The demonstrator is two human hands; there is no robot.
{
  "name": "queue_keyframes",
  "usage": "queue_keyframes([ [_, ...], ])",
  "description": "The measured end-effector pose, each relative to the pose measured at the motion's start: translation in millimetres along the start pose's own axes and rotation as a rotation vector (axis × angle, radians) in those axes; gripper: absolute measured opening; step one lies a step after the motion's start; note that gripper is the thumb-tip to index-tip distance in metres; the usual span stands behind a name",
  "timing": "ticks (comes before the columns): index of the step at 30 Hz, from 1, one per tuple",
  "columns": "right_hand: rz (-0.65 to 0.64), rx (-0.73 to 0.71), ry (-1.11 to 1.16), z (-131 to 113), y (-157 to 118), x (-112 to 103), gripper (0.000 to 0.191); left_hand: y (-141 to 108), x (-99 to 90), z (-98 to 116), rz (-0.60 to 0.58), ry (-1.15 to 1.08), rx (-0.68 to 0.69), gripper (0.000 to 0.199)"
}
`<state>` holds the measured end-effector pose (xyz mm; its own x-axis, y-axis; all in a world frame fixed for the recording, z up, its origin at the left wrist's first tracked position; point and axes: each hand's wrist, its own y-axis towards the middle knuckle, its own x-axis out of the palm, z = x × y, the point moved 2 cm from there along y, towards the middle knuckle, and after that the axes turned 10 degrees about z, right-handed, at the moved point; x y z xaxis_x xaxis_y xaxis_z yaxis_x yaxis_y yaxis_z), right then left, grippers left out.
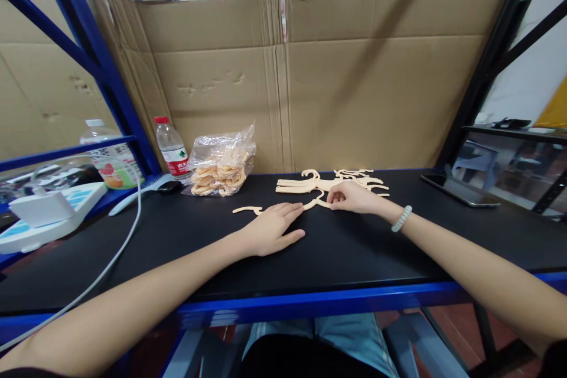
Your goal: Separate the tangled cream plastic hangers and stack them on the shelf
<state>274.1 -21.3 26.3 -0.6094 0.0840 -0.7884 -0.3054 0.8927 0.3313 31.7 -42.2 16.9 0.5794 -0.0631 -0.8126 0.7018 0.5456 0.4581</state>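
Note:
My left hand [275, 228] lies flat on the black tabletop with its thumb spread, its fingertips over a cream hanger piece [310, 203]. Part of another cream piece [246, 209] sticks out to the left, beyond my fingers. My right hand [348, 196] has its fingers pinched on the right side of the hanger piece, just right of its hook. Behind both hands lies a row of cream hangers [295, 185] with hooks. More small cream pieces [353, 173] are heaped at the back, beyond my right hand.
A clear plastic bag [222, 165] of cream pieces stands at the back left, beside a red-capped water bottle [172, 150]. A phone [459, 189] lies at the right. At the left are a power strip [84, 201], a white cable [128, 236] and a brush [142, 190].

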Motion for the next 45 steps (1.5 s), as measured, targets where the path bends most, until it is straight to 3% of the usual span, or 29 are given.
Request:
queue_keyframes([
  [5, 0.008, -0.008, -0.01, -0.5, 0.7, 0.8, 0.006, 1.8, 0.0, -3.6, 0.109, -0.074, 0.029, 0.044],
  [9, -0.047, -0.058, -0.01, 4.7, 1.4, -16.2, 0.017, 10.2, -22.6, -18.8, 0.152, -0.11, -0.027, 0.036],
  [14, -0.103, -0.002, -0.081, 34.5, -0.8, -63.0, 0.03, 14.4, -73.8, -52.6, 0.021, 0.013, -0.259, 0.031],
  [17, -0.141, 0.07, -0.151, 57.6, -3.8, -81.9, 0.033, 11.5, -88.4, -67.7, -0.068, -0.015, -0.307, 0.029],
  [23, -0.295, 0.243, -0.281, 77.1, -7.3, -83.1, 0.033, 8.1, -82.7, -81.4, -0.209, 0.035, -0.321, 0.021],
  [27, -0.328, 0.306, -0.373, 81.6, -7.0, -82.1, 0.026, 7.6, -80.5, -85.5, -0.311, 0.122, -0.338, 0.024],
  [34, -0.376, 0.432, -0.3, 103.7, -8.6, -85.0, 0.02, 7.2, -81.8, -88.1, -0.314, 0.163, -0.345, 0.026],
  [40, -0.397, 0.47, -0.254, 108.3, -12.3, -87.3, 0.019, 6.9, -82.3, -87.4, -0.307, 0.16, -0.353, 0.026],
  [43, -0.327, 0.46, -0.261, 108.5, -12.2, -94.7, 0.012, 8.1, -84.8, -83.4, -0.28, 0.198, -0.33, 0.028],
  [45, -0.156, 0.4, -0.341, 109.0, -8.7, -101.6, 0.008, 9.7, -86.8, -79.5, -0.244, 0.234, -0.295, 0.029],
])
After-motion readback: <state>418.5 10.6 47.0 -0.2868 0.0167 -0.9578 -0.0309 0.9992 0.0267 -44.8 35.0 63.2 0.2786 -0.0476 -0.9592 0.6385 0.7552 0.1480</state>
